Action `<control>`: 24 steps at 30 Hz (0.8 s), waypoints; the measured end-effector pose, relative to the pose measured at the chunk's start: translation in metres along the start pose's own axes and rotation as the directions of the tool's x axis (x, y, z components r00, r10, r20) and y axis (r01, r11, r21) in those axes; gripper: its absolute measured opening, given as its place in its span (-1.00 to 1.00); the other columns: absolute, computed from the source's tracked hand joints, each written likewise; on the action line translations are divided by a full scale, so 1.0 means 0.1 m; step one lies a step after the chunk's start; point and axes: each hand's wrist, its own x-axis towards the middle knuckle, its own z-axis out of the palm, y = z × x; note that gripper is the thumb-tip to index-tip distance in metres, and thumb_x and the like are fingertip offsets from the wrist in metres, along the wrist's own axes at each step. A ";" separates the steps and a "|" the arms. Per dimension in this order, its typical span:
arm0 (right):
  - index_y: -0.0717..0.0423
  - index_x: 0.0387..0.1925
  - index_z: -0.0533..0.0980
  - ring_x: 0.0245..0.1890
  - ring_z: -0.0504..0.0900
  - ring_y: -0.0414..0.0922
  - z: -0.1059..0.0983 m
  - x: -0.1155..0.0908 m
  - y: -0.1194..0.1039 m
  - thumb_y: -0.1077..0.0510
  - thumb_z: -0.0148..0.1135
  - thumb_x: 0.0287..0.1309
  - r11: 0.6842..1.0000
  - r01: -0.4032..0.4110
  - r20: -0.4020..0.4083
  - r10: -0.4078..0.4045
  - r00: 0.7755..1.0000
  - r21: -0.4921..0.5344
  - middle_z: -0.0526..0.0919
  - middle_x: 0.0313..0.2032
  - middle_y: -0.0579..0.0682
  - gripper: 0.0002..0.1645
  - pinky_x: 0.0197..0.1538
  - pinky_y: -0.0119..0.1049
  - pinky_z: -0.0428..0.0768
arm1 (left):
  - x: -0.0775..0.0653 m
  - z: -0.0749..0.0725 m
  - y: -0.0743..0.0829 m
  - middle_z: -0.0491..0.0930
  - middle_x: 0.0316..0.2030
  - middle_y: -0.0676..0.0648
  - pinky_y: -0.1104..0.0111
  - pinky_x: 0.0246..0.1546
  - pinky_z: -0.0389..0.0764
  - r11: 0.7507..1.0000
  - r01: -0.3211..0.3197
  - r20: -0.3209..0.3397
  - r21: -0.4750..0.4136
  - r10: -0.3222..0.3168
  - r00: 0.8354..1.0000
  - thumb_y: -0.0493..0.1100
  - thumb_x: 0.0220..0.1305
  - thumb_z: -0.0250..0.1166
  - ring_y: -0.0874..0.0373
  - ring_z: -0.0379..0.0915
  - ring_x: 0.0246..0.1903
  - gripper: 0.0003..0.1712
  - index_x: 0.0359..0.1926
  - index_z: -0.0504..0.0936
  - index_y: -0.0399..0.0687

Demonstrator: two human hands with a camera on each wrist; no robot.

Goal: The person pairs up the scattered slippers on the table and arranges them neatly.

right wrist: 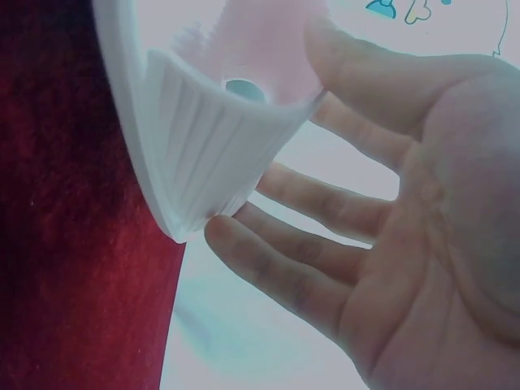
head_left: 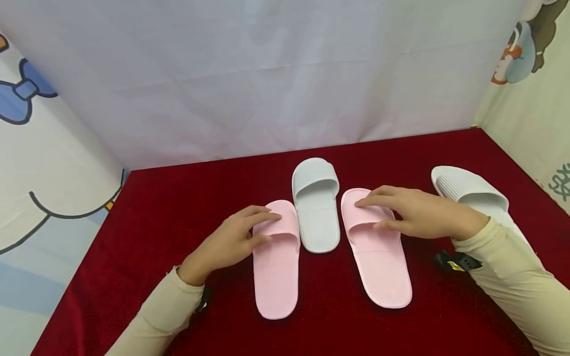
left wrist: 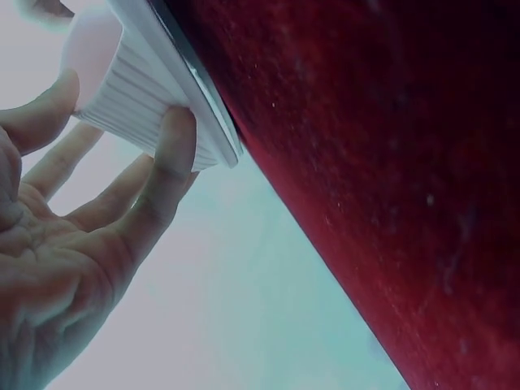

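Two pink slide slippers lie toe-away on the red cloth, well apart. Over the ribbed strap of the left pink slipper (head_left: pixel 276 282) rests my left hand (head_left: pixel 227 242), its fingers spread and its thumb near the strap's back edge. The left wrist view shows those fingertips (left wrist: pixel 177 130) at the ribbing. My right hand (head_left: pixel 418 212) reaches across the strap of the right pink slipper (head_left: pixel 383 277) from its right side. In the right wrist view its fingers (right wrist: pixel 268 260) lie extended beside the ribbed strap (right wrist: pixel 203 130), thumb at the strap's rim.
Between the pink slippers, slightly farther back, lies a white slipper (head_left: pixel 318 217). Another white slipper (head_left: pixel 467 188) is at the right, partly behind my right sleeve (head_left: pixel 512 267). Red cloth (head_left: pixel 191 198) covers the table, with a pale curtain (head_left: pixel 267 84) behind it and cartoon-printed cloths at both sides.
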 end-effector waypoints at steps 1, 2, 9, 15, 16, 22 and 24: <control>-0.10 0.28 0.49 0.14 0.59 -0.05 0.00 0.01 -0.01 0.08 0.36 0.22 1.000 0.007 -0.006 -0.007 1.000 0.002 0.58 0.14 -0.03 -0.42 0.15 -0.03 0.58 | 0.00 0.01 0.00 0.57 0.16 -0.14 0.13 0.04 0.58 1.000 -0.005 -0.006 0.001 0.005 1.000 -0.20 0.23 0.40 -0.01 0.53 0.13 -0.53 0.18 0.62 0.02; -0.10 0.28 0.49 0.15 0.59 -0.06 0.01 0.01 -0.01 0.08 0.36 0.21 1.000 0.010 -0.010 -0.010 1.000 0.004 0.58 0.14 -0.03 -0.42 0.15 -0.03 0.58 | 0.00 0.01 0.00 0.57 0.16 -0.14 0.13 0.05 0.58 1.000 -0.008 -0.011 0.004 0.008 1.000 -0.21 0.23 0.40 -0.02 0.53 0.14 -0.53 0.18 0.62 0.02; -0.09 0.27 0.49 0.16 0.58 -0.04 0.04 0.03 -0.03 0.10 0.37 0.20 1.000 0.011 -0.026 -0.010 1.000 0.022 0.57 0.17 -0.04 -0.41 0.16 -0.03 0.58 | 0.00 0.02 0.01 0.56 0.17 -0.17 0.07 0.12 0.56 1.000 -0.027 -0.015 0.012 0.027 1.000 -0.19 0.25 0.38 -0.07 0.50 0.20 -0.55 0.18 0.62 0.00; -0.11 0.27 0.49 0.17 0.59 -0.04 0.08 0.05 -0.06 0.10 0.38 0.20 1.000 0.019 -0.037 -0.019 0.999 0.018 0.57 0.18 -0.04 -0.41 0.16 -0.03 0.58 | 0.01 0.05 0.03 0.56 0.17 -0.17 0.06 0.15 0.55 0.999 -0.033 -0.022 0.010 0.034 0.999 -0.18 0.26 0.37 -0.07 0.48 0.22 -0.56 0.18 0.62 0.02; -0.11 0.27 0.49 0.17 0.59 -0.04 0.08 0.05 -0.06 0.09 0.38 0.20 1.000 0.022 -0.041 -0.022 0.999 0.014 0.57 0.17 -0.04 -0.41 0.16 -0.03 0.58 | 0.01 0.05 0.04 0.56 0.17 -0.17 0.06 0.15 0.55 0.999 -0.036 -0.024 0.010 0.037 0.999 -0.18 0.26 0.37 -0.07 0.49 0.22 -0.56 0.18 0.62 0.02; -0.11 0.27 0.49 0.16 0.59 -0.05 0.11 0.07 -0.09 0.05 0.37 0.21 0.999 0.033 -0.054 -0.033 0.998 -0.008 0.58 0.16 -0.04 -0.42 0.16 -0.04 0.59 | 0.04 0.07 0.09 0.57 0.15 -0.15 0.10 0.12 0.57 0.999 -0.050 -0.054 0.019 0.051 0.997 -0.17 0.25 0.39 -0.04 0.50 0.21 -0.56 0.16 0.63 0.01; -0.11 0.28 0.49 0.15 0.59 -0.05 0.12 0.08 -0.10 0.03 0.37 0.21 0.999 0.032 -0.059 -0.033 0.998 -0.014 0.58 0.16 -0.04 -0.42 0.16 -0.04 0.59 | 0.04 0.08 0.11 0.58 0.13 -0.14 0.11 0.12 0.57 0.998 -0.052 -0.071 0.024 0.053 0.996 -0.17 0.24 0.40 -0.02 0.51 0.19 -0.56 0.15 0.64 -0.01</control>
